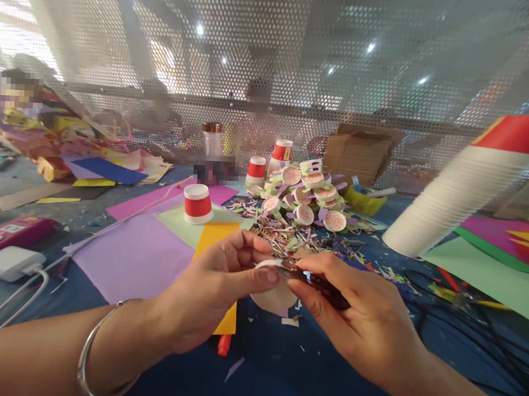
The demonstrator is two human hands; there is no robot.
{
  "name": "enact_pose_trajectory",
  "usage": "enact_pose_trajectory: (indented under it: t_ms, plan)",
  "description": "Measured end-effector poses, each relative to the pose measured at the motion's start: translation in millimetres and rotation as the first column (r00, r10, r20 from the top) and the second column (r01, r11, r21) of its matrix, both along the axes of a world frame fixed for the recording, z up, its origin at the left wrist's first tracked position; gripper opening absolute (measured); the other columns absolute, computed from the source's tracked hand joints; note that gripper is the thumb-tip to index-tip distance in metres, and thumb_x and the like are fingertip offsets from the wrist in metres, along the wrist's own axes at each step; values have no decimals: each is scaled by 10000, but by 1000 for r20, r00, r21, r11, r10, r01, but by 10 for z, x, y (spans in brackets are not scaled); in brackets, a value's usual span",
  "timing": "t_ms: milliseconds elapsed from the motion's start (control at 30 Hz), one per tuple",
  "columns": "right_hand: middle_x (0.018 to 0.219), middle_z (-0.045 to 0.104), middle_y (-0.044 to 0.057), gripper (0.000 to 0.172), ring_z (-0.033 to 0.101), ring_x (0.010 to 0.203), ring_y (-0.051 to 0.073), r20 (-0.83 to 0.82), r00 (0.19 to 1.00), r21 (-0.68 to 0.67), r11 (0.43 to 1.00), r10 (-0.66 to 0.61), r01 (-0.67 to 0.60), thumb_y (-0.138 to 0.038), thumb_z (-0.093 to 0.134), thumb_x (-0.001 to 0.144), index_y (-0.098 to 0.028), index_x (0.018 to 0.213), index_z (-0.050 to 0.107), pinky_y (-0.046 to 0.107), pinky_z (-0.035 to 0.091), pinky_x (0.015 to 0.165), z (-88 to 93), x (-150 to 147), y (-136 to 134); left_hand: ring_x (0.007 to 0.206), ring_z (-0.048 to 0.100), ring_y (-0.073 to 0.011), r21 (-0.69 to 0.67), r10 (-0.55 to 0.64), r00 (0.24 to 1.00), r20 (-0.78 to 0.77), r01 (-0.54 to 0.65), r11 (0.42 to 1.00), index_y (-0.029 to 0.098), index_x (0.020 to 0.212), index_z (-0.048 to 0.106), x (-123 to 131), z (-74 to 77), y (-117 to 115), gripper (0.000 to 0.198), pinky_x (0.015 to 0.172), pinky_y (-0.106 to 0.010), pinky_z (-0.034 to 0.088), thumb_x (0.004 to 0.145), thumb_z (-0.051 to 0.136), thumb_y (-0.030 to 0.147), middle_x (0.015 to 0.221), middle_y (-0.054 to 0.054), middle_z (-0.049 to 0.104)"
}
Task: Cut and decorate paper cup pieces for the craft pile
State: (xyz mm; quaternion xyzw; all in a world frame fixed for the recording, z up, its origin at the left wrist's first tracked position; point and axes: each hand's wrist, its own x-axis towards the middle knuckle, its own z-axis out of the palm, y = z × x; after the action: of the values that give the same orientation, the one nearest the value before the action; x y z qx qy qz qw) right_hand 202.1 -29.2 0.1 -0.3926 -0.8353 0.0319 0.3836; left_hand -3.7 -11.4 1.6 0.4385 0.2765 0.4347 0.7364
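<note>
Close in front of me, my left hand (pixel 236 276) pinches a pale, round paper cup piece (pixel 273 299) between thumb and fingers. My right hand (pixel 351 315) is closed around a dark slim tool (pixel 328 290) with a shiny part near its front. The tool's front end meets the rim of the cup piece by my left thumb; its exact kind is hard to make out. Behind the hands lies a heap of cut cup pieces (pixel 303 215) with printed round faces and green and purple paper tabs. Paper scraps (pixel 289 240) cover the table before it.
A tall tilted stack of paper cups (pixel 460 190) stands at right. One upturned cup (pixel 197 205) sits on coloured paper (pixel 132 256) at left. Black cables (pixel 461 338) lie at right, a white charger (pixel 10 263) at left. A perforated metal screen (pixel 276 57) closes the back.
</note>
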Motion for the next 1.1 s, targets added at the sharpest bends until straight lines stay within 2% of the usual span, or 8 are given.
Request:
enact_pose_trajectory:
  t_ms: [133, 267, 433, 633, 833, 1000, 1100]
  plan:
    - [724, 679, -46, 58, 592, 530, 98, 28, 999, 0, 1000, -16, 16, -285, 604, 995, -232, 1017, 611, 228, 444, 535, 2, 27, 17, 788, 670, -133, -88, -92, 993, -71, 86, 992, 167, 1024, 561, -14, 12, -14, 371, 769, -306, 598, 778, 837, 178, 864, 3, 676]
    - [705, 666, -60, 74, 600, 536, 90, 28, 999, -3, 1000, -23, 23, -300, 612, 993, -236, 1029, 608, 220, 435, 532, 2, 41, 24, 748, 649, -113, 19, -73, 984, -165, 77, 997, 126, 910, 625, -12, -7, 4, 260, 684, -219, 575, 819, 816, 277, 831, -23, 679]
    - [723, 669, -69, 82, 608, 557, 76, 18, 1000, -24, 1000, -15, 15, -307, 616, 992, -238, 1037, 608, 200, 436, 535, -8, 37, 13, 651, 614, -75, 99, -71, 972, -223, 95, 991, 106, 871, 682, -7, -23, 30, 260, 594, -152, 532, 873, 765, 353, 754, -15, 669]
    - [721, 674, -65, 59, 620, 575, 76, 6, 1000, -20, 1000, 4, -4, -276, 614, 989, -228, 1024, 615, 195, 441, 549, 13, 11, -2, 641, 623, -68, 111, -91, 974, -207, 116, 987, 117, 850, 685, -27, -50, 55, 226, 603, -144, 546, 877, 760, 328, 735, -5, 681]
    - [774, 706, -47, 46, 643, 622, 73, -3, 1000, -29, 999, 25, -25, -246, 596, 995, -218, 994, 633, 189, 463, 601, 17, -5, -10, 627, 633, -84, 78, -113, 967, -229, 134, 988, 103, 810, 684, -25, -13, 58, 220, 575, -151, 557, 863, 760, 303, 734, -37, 703]
    - [711, 663, -66, 51, 584, 553, 58, -30, 999, -49, 999, 15, -16, -262, 605, 994, -220, 994, 635, 177, 436, 544, 23, -14, -16, 612, 623, -79, 164, -104, 954, -283, 155, 974, 102, 831, 689, -56, 36, 47, 251, 553, -138, 551, 921, 687, 336, 728, -35, 693]
    - [745, 679, -63, 50, 608, 586, 62, -24, 999, -56, 998, 23, -25, -245, 615, 988, -223, 1026, 637, 179, 447, 567, 18, -6, -21, 603, 612, -78, 184, -123, 937, -326, 190, 964, 104, 865, 689, -71, 42, 64, 274, 529, -142, 558, 925, 676, 371, 742, -34, 692]
